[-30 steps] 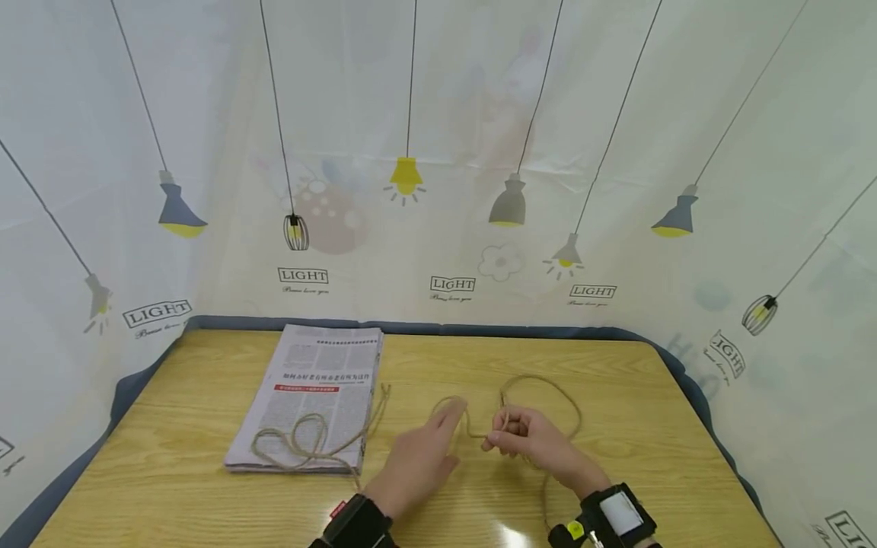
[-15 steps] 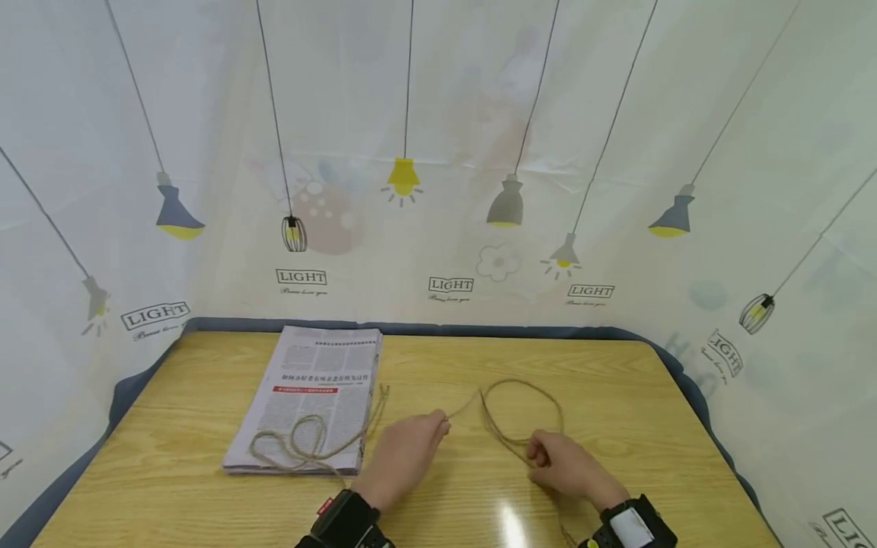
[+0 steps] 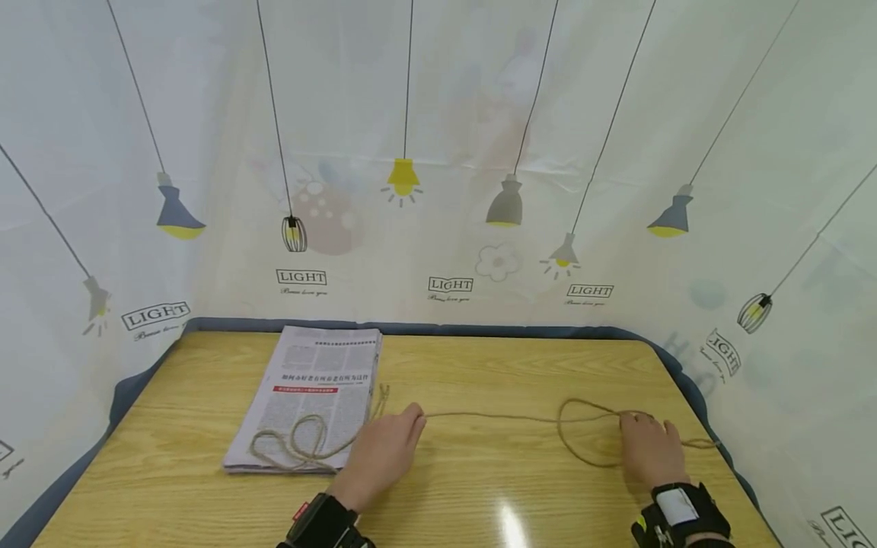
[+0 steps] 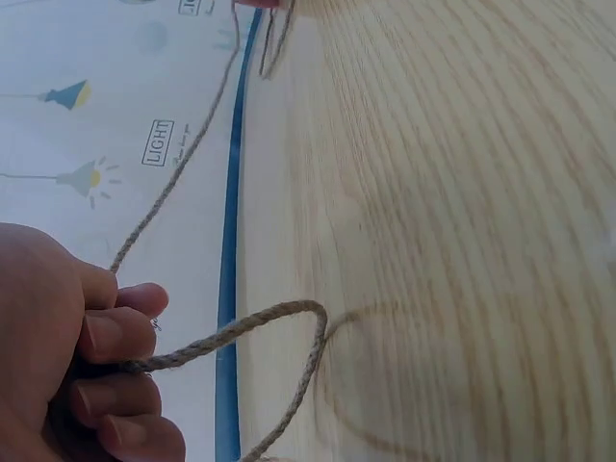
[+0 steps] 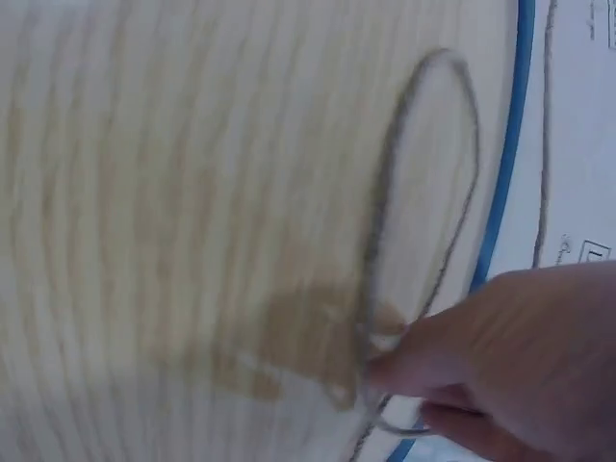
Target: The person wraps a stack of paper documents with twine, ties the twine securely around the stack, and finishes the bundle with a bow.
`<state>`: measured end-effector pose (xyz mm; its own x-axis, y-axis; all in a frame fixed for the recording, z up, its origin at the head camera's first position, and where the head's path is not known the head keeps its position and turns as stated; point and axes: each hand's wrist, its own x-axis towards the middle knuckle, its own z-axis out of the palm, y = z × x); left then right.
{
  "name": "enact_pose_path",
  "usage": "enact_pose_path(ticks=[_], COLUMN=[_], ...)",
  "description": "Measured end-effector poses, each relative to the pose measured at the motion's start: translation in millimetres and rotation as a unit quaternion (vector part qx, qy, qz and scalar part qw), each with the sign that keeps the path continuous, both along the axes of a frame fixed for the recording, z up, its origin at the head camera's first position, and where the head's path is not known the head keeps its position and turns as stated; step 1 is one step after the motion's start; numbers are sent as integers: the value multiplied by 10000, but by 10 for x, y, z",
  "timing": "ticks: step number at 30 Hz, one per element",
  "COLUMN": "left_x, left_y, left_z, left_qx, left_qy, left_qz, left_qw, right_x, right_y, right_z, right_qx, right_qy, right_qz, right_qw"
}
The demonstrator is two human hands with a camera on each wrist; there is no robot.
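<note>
A length of brown twine (image 3: 493, 415) stretches between my two hands above the table. My left hand (image 3: 384, 453) grips it, standing just right of the newspaper stack; in the left wrist view, the curled fingers (image 4: 120, 332) hold the twine and a bend of it hangs below. My right hand (image 3: 651, 449) is near the table's right side and pinches the twine beside a loose loop. In the right wrist view, that loop of twine (image 5: 390, 183) extends from the thumb and fingers, somewhat blurred. A short end sticks out to the right of the hand.
A stack of newspapers (image 3: 329, 365) lies on the left of the wooden table (image 3: 493, 373). More twine (image 3: 301, 441) is coiled on the stack's lower part and trails behind my left hand. A cloth printed with lamps (image 3: 452, 228) surrounds the table's back and sides.
My right hand has moved far to the right with the twine, and the loop moved with it. My left hand has shifted slightly left. The twine between them is now drawn straight.
</note>
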<state>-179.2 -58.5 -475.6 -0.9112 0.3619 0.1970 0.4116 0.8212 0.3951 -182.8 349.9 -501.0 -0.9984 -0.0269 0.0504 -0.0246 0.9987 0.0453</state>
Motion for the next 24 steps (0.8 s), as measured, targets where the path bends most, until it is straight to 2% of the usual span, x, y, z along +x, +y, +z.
enact_pose_path(ticks=[3, 5, 8, 11, 12, 14, 16, 18, 20, 24], left_x=[11, 12, 14, 22, 24, 30, 37, 44, 54, 69], left_y=[-22, -29, -42, -62, -74, -95, -106, -104, -84, -39], left_z=[0, -3, -9, -28, -39, -53, -68, -73, -73, -76], left_qx=[-10, -10, 24, 113, 161, 297, 426, 512, 550, 410], left_qy=[26, 7, -93, -191, -247, -422, -573, -721, -790, -846], left_qz=[-57, -43, 15, -22, -107, -333, -583, -781, -912, -1218], left_qw=[10000, 10000, 10000, 9998, 9995, 9981, 9957, 9930, 9912, 9881], right_x=[-12, -24, -44, -67, -77, -90, -75, -46, -8, 25], right_y=[-27, -89, -214, -358, -413, -531, -669, -818, -973, -1213], right_z=[-13, 2, 27, 17, -4, -49, -96, -129, -129, -145], right_qx=[-56, -255, -812, -1411, -1528, -1568, -1385, -1179, -1153, -1280], right_qy=[573, 764, 700, 501, 503, 635, 783, 889, 735, 426], right_qz=[56, 110, 34, 167, 298, 896, 1564, 2041, 2273, 2313], right_qw=[9983, 9967, 9942, 9886, 9865, 9815, 9748, 9678, 9642, 9635])
